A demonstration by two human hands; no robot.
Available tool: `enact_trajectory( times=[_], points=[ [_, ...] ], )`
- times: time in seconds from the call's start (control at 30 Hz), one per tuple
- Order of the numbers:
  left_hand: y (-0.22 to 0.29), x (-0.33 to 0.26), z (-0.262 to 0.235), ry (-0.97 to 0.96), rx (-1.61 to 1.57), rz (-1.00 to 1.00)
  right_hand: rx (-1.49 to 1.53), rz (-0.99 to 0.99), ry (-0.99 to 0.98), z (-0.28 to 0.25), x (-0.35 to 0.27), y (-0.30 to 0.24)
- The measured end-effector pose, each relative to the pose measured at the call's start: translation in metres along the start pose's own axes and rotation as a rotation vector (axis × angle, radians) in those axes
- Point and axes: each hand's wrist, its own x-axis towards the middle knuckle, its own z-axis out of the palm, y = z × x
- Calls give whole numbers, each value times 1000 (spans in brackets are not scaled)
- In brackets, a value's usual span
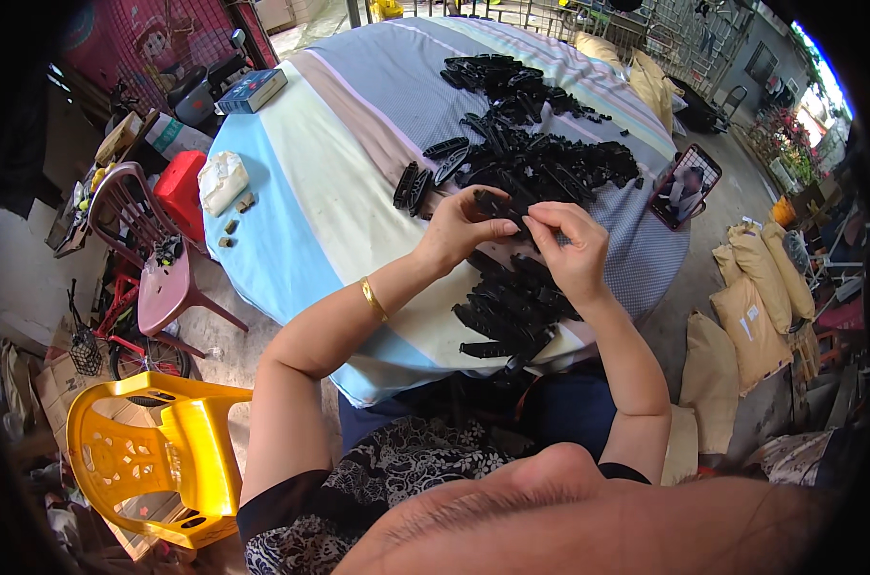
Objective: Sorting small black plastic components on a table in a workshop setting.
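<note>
Over the table's covering of striped cloth (pixel 329 192), my left hand (pixel 451 233) grips a long black plastic-looking part (pixel 492 203) between thumb and fingers. My right hand (pixel 571 251) is pinched at the near right end of that part; any smaller piece in its fingertips is too small to make out. Just beyond my hands spreads a big heap of black parts (pixel 569 168), some long and ribbed, others small. Closer to me, below my hands, lies another pile of long black parts (pixel 502 311). A few single ones rest left of the heap.
At the right table edge a phone (pixel 686 187) stands propped up. On the left are a white plastic bag (pixel 223 182), small brownish blocks (pixel 246 202) and a blue box (pixel 253 90). A yellow chair (pixel 200 450), a pink chair (pixel 162 292) and full sacks (pixel 749 331) stand around the table.
</note>
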Motion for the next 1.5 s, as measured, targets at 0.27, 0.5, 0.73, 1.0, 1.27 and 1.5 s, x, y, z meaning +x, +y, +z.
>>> enact_trajectory(
  times=[0.27,0.5,0.73,1.0,1.27,1.5],
  points=[
    [2,-4,2,-62,-22,1,-199,-207,-77,-1,1,-6],
    [12,-3,-3,-237,-380,-271,-73,-106,-50,-16,9,-9],
    [15,-4,-6,-335,-241,-340,-214,-393,-213,-21,6,-16],
    [27,-7,-5,-409,42,-302,-451,-546,-316,-29,-1,-19],
    [25,-22,13,-182,790,343,-38,208,-446,-26,-5,-10],
    [32,-21,12,-348,836,338,-79,227,-454,-33,-11,-13]
  ],
)
